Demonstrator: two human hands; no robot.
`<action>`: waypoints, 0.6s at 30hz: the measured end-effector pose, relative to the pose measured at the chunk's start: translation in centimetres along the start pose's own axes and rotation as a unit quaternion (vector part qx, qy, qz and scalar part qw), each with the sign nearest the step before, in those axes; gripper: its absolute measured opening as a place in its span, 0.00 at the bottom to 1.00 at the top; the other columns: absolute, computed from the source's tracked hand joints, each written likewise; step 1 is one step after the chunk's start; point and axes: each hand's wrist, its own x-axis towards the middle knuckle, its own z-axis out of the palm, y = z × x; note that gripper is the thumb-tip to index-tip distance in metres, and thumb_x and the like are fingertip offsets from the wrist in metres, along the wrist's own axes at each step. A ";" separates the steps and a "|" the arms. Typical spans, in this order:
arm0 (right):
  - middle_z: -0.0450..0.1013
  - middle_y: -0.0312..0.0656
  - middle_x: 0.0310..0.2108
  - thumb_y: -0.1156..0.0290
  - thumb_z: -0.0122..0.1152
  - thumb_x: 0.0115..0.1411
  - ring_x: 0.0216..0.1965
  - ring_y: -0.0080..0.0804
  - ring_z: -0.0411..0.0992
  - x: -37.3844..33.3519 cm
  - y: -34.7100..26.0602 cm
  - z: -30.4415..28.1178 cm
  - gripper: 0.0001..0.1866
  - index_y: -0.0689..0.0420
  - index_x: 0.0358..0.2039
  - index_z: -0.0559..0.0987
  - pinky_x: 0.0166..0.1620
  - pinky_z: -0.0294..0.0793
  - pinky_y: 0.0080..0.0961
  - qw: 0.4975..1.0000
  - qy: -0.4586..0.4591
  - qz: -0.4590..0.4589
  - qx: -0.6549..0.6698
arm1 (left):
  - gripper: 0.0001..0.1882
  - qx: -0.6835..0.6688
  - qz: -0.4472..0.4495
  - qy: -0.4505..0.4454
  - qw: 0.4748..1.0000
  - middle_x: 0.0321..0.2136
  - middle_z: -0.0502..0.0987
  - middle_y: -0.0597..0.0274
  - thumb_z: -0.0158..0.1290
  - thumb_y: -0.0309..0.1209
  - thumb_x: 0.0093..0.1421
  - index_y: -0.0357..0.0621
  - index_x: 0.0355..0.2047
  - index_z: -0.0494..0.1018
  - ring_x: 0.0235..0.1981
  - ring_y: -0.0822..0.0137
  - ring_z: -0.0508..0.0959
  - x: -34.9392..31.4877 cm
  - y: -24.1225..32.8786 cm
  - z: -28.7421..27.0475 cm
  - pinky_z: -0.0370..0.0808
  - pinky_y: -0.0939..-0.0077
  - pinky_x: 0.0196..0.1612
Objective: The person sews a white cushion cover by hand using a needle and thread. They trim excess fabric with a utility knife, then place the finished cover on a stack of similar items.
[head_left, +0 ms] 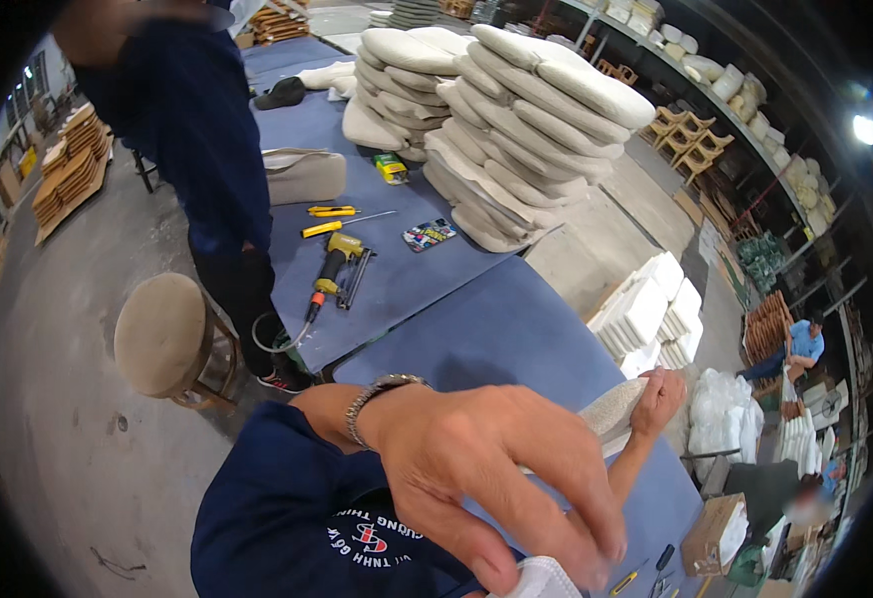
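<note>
My left hand, large and close in the lower middle, wears a metal bracelet. Its thumb and fingers close around the edge of a white fabric face mask, cut off by the lower rim. Farther right, my right hand has its fingers curled over the end of a beige upholstered cushion above the blue-covered table. My left hand hides most of that cushion. A yellow-and-black air stapler with a hose lies across the table, beside a yellow-handled screwdriver.
Tall stacks of beige cushions stand at the table's far side. A co-worker in dark clothes stands at the left, behind a round padded stool. White foam pieces are piled at right; hand tools and a cardboard box are lower right.
</note>
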 end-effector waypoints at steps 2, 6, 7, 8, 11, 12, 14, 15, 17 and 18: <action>0.70 0.45 0.25 0.66 0.47 0.70 0.34 0.44 0.67 -0.1 -0.3 0.1 0.20 0.57 0.22 0.78 0.47 0.62 0.41 1.000 0.007 -0.001 0.010 | 0.18 -0.075 0.052 0.007 0.996 0.42 0.83 0.44 0.59 0.39 0.66 0.32 0.41 0.82 0.39 0.49 0.84 0.6 -1.6 1.2 0.79 0.60 0.42; 0.70 0.42 0.26 0.68 0.46 0.68 0.36 0.43 0.68 -0.6 0.0 -1.3 0.17 0.57 0.23 0.77 0.51 0.61 0.40 1.000 0.000 0.016 0.014 | 0.16 -0.102 0.132 0.059 0.984 0.32 0.84 0.45 0.58 0.34 0.66 0.30 0.33 0.84 0.31 0.54 0.85 2.0 -3.9 1.6 0.80 0.63 0.36; 0.70 0.42 0.26 0.69 0.46 0.68 0.34 0.43 0.67 -0.6 -0.3 -1.4 0.17 0.58 0.23 0.77 0.48 0.61 0.41 1.000 0.016 0.007 0.007 | 0.16 -0.092 0.129 0.013 0.987 0.36 0.84 0.47 0.56 0.36 0.68 0.32 0.39 0.83 0.34 0.56 0.85 2.0 -4.1 0.3 0.80 0.64 0.38; 0.71 0.42 0.26 0.69 0.46 0.68 0.34 0.43 0.67 -0.8 -0.4 -1.6 0.17 0.58 0.23 0.77 0.49 0.61 0.41 1.000 0.009 0.020 0.015 | 0.16 -0.085 0.109 -0.003 0.990 0.39 0.84 0.48 0.56 0.37 0.68 0.33 0.42 0.83 0.36 0.56 0.84 1.6 -4.0 0.0 0.80 0.64 0.40; 0.73 0.42 0.27 0.70 0.47 0.67 0.35 0.43 0.67 -1.6 -0.1 -3.1 0.15 0.58 0.24 0.77 0.50 0.62 0.40 0.999 0.008 0.040 0.012 | 0.16 -0.080 0.017 0.016 0.997 0.41 0.84 0.49 0.59 0.38 0.66 0.34 0.43 0.82 0.39 0.51 0.83 0.3 -2.9 0.2 0.78 0.63 0.43; 0.72 0.42 0.27 0.70 0.47 0.67 0.35 0.43 0.67 -1.8 -0.4 -3.0 0.15 0.58 0.24 0.77 0.50 0.62 0.39 0.999 0.015 0.032 0.016 | 0.15 -0.048 -0.034 0.011 0.998 0.40 0.84 0.51 0.59 0.37 0.66 0.36 0.42 0.82 0.39 0.53 0.84 -0.7 -2.9 -0.2 0.78 0.64 0.43; 0.72 0.42 0.25 0.71 0.48 0.67 0.36 0.43 0.67 -2.2 -1.7 -3.5 0.15 0.59 0.25 0.78 0.50 0.62 0.38 0.999 0.029 0.016 0.020 | 0.13 0.036 -0.170 0.028 0.984 0.40 0.85 0.54 0.59 0.36 0.66 0.38 0.42 0.83 0.39 0.54 0.84 -4.2 -4.4 -1.1 0.79 0.65 0.42; 0.72 0.42 0.25 0.71 0.48 0.67 0.36 0.43 0.68 -2.4 -2.1 -4.2 0.15 0.58 0.25 0.78 0.51 0.62 0.38 1.000 0.024 0.007 0.009 | 0.12 0.090 -0.255 0.048 0.961 0.41 0.85 0.54 0.59 0.36 0.66 0.39 0.41 0.83 0.39 0.54 0.84 -6.4 -5.4 -1.4 0.79 0.65 0.42; 0.71 0.42 0.24 0.71 0.49 0.68 0.37 0.42 0.68 -3.1 -2.8 -5.5 0.14 0.58 0.26 0.79 0.52 0.63 0.39 1.000 0.016 -0.008 -0.010 | 0.16 0.163 -0.438 0.146 0.872 0.35 0.85 0.54 0.56 0.41 0.68 0.40 0.38 0.83 0.36 0.54 0.84 -13.1 -9.3 -1.0 0.79 0.65 0.41; 0.72 0.42 0.24 0.71 0.50 0.67 0.35 0.40 0.69 -3.4 -2.4 -6.4 0.14 0.59 0.27 0.80 0.50 0.65 0.37 1.000 -0.010 0.025 -0.008 | 0.21 0.242 -0.537 0.056 0.806 0.31 0.85 0.56 0.54 0.46 0.68 0.39 0.36 0.82 0.34 0.56 0.84 -18.0 -10.8 -1.6 0.80 0.66 0.40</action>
